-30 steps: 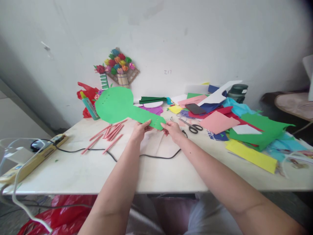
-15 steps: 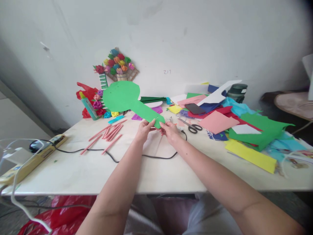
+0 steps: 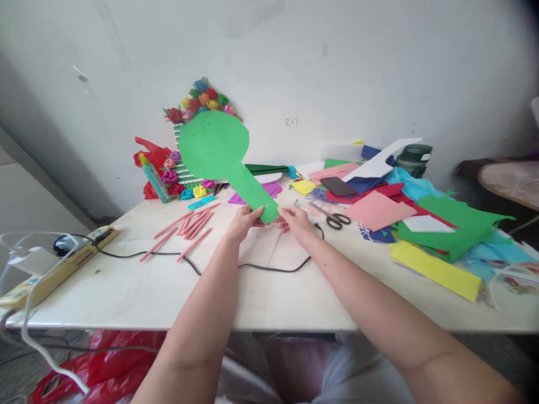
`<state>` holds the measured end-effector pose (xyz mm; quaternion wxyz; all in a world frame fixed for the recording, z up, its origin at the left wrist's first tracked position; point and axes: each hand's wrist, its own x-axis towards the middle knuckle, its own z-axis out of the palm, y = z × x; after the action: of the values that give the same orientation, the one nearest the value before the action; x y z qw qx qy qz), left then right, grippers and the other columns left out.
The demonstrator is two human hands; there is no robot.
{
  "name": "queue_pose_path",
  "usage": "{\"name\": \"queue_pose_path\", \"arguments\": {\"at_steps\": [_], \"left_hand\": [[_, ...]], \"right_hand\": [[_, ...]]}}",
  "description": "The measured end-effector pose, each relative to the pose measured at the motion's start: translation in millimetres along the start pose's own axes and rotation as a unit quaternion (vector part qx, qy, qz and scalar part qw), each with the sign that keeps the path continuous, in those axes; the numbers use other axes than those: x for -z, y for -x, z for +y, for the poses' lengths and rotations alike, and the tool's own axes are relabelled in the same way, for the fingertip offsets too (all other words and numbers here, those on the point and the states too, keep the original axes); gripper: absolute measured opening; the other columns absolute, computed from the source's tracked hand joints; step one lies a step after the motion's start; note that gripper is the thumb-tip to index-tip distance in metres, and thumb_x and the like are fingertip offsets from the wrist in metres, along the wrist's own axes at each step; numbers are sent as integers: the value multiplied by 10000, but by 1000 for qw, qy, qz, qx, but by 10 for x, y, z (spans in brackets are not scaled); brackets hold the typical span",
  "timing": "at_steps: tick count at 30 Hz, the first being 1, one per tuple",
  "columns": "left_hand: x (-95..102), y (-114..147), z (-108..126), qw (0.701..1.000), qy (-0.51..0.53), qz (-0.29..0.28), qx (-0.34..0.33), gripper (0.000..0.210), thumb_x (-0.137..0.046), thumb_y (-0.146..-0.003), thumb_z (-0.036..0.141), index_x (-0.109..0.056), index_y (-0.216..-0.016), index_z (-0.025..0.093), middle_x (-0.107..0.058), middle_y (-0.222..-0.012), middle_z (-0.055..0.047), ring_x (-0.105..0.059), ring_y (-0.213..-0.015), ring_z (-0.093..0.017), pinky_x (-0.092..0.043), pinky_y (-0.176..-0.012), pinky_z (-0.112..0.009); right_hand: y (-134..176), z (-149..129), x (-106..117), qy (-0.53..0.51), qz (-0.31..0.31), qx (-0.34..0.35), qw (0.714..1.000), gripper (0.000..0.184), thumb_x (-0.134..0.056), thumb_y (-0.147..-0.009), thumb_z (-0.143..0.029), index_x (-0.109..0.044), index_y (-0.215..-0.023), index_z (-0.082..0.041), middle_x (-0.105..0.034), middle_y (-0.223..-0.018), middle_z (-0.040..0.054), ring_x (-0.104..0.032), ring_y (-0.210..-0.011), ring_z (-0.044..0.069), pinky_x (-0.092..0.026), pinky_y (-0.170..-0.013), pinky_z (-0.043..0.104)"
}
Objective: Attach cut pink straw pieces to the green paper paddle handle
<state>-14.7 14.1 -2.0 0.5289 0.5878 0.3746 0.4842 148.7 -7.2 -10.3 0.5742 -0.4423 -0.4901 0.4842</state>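
A green paper cutout (image 3: pixel 214 147), shaped like a round paddle with a straight handle, is held up above the table, its round end tilted up and to the left. My left hand (image 3: pixel 248 220) pinches the left side of the handle's lower end. On the opposite edge, my right hand (image 3: pixel 297 221) grips the same end between thumb and fingers. The round part covers much of a colourful paper-flower arrangement (image 3: pixel 206 95) by the wall. Pink paper sticks (image 3: pixel 197 224) lie left of my hands, and black-handled scissors (image 3: pixel 334 219) lie to the right.
A green glue bottle (image 3: pixel 155 178) stands at the back left. Coloured paper sheets (image 3: pixel 458 230), a phone (image 3: pixel 338 186) and a dark jar (image 3: pixel 413 160) crowd the right. A black cable (image 3: pixel 273 270) crosses the table (image 3: pixel 295 308) from a power strip (image 3: pixel 63 269).
The round end of the green cutout has swung upward, now hiding more of the flower arrangement. Both hands keep their hold on the handle, and the view has shifted slightly.
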Motion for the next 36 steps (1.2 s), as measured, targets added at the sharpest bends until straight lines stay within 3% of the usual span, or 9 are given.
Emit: {"name": "queue_pose_path", "arguments": {"at_steps": [7, 15, 18, 20, 22, 26, 32, 36], "left_hand": [[42, 56, 37, 995, 3, -92, 42, 435, -697, -637, 415, -637, -957, 126, -674, -768, -94, -612, -576, -156, -523, -578, -297], [17, 32, -3, 999, 42, -25, 9, 378, -757, -567, 338, -654, -864, 129, -663, -764, -63, -581, -560, -100, -494, -539, -211], [56, 21, -14, 999, 42, 2, 8, 370, -760, -555, 340, -649, -833, 123, -661, -755, -62, -585, -570, -103, -496, -541, -211], [93, 17, -18, 998, 48, 38, 9, 378, -759, -553, 339, -633, -833, 119, -660, -744, -62, -596, -574, -115, -501, -546, -224], [131, 13, -24, 995, 61, 79, 8, 399, -762, -546, 327, -612, -851, 117, -660, -736, -59, -609, -584, -130, -504, -551, -237], [179, 1, -51, 988, 90, 123, -2, 431, -762, -541, 287, -574, -893, 125, -659, -729, -51, -629, -622, -156, -508, -563, -257], [188, -15, -111, 989, 74, 123, -17, 440, -757, -548, 286, -561, -910, 132, -651, -687, -38, -612, -565, -138, -479, -503, -227], [198, -11, -139, 989, 37, 142, -15, 445, -743, -565, 321, -569, -930, 136, -657, -706, -46, -611, -563, -135, -421, -436, -186]], "right_hand": [[-35, 0, 33, 15, -75, 19, 997, 262, -690, -610, -378, -551, -606, -156, -468, -380, -67, -414, -320, 63, -359, -326, 184], [-91, -5, -96, 12, -15, -4, 1000, 206, -654, -664, -279, -509, -574, -164, -461, -369, -67, -402, -311, 60, -338, -321, 178], [-210, -89, -73, 79, -35, -11, 996, 190, -594, -723, -276, -525, -589, -161, -494, -394, -45, -422, -326, 70, -340, -332, 181], [-322, -163, -7, 167, -29, 21, 985, 212, -528, -770, -280, -548, -602, -152, -553, -459, -14, -469, -369, 79, -361, -369, 184], [-424, -230, 77, 287, 9, 88, 954, 215, -510, -782, -306, -595, -654, -155, -621, -579, 5, -524, -453, 90, -390, -437, 193], [-508, -290, 180, 534, 40, 139, 833, 208, -504, -774, -318, -680, -765, -209, -690, -799, 27, -615, -763, 169, -419, -617, 241], [-591, -269, 55, 672, -66, 156, 721, 304, -441, -831, -293, -666, -1034, -267, -659, -1068, 38, -583, -981, 200, -406, -793, 290], [-753, -265, -56, 710, -122, 137, 679, 320, -439, -840, -246, -653, -1077, -231, -635, -1120, 67, -558, -1044, 198, -379, -863, 283]]}}
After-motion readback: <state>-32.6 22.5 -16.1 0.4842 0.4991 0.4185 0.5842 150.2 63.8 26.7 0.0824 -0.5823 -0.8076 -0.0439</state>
